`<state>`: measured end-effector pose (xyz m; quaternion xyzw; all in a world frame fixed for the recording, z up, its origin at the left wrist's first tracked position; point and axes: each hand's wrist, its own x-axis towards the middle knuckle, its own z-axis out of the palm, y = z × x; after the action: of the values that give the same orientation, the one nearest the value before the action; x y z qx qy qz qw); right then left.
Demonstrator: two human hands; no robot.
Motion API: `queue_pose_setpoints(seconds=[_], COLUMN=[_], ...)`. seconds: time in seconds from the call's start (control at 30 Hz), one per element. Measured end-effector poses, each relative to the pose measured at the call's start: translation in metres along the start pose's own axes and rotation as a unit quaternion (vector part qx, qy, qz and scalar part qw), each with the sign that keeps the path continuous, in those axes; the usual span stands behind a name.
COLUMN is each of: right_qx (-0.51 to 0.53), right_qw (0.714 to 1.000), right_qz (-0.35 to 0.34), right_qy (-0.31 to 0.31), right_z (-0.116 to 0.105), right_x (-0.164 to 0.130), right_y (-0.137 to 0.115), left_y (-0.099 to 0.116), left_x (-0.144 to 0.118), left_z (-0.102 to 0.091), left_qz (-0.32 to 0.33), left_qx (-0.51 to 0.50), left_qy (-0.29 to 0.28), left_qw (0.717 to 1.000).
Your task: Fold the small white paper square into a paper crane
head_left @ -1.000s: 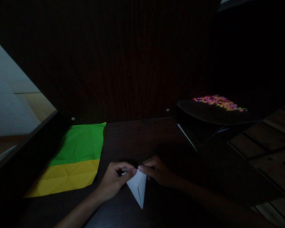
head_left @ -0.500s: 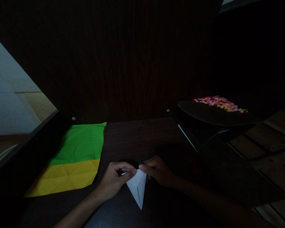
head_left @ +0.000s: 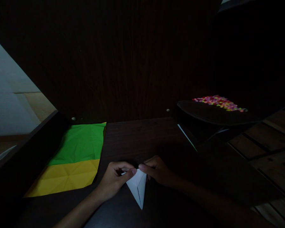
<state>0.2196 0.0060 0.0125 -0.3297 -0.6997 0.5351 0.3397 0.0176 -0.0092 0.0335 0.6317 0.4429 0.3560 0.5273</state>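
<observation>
Green and yellow first: far left on the dark wooden desk [head_left: 137,136] lies a creased green paper sheet [head_left: 82,144], and a yellow paper sheet [head_left: 66,177] at its near edge, the two flat, touching or overlapping, can't tell which is on top. Both sit against the left side panel of the desk.

Centre near: left hand [head_left: 114,180] with fingers curled in, thumb and forefinger pinched on the top left corner of a folded white paper [head_left: 138,186]. Hand mostly closed, only the pinch fingers extended. Paper is a narrow kite/triangle shape, long axis running near to far, sharp tip pointing toward the near edge of the desk, wide end at the far side under the fingers. A centre crease runs down the length to the tip. Paper rests on the desk between the two hands, well right of the yellow sheet.

Just right of it: right hand [head_left: 156,171], fingers bent, fingertips pressing or pinching the top right corner of the white paper; partly closed, holding nothing else. The two hands' fingertips almost meet over the wide end.

Further right, far side: thin strip of paper edge [head_left: 187,137], white with a green rim, sticking out from under a dark tray [head_left: 216,115]. On the tray's far part, a heap of small multicoloured pieces [head_left: 218,102], pink, yellow, orange; too small to tell what they are. Right edge: wooden slats [head_left: 270,136], dim.
</observation>
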Motion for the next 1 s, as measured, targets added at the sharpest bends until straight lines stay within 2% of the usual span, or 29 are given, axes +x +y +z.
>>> queue_pose_setpoints(seconds=[0.57, 1.0], right_qx=[-0.044, -0.031], right_qw=[0.999, 0.999], right_qz=[-0.027, -0.02], right_qy=[-0.004, -0.01], right_z=[-0.0013, -0.0013], right_x=[0.0004, 0.0012], right_y=[0.0004, -0.0008], left_y=[-0.0002, 0.0], left_x=[-0.0006, 0.0], left_z=[0.0002, -0.0007], left_qz=[-0.004, 0.004], left_qx=[0.007, 0.022], left_qy=[-0.005, -0.005], left_qw=[1.0, 1.0])
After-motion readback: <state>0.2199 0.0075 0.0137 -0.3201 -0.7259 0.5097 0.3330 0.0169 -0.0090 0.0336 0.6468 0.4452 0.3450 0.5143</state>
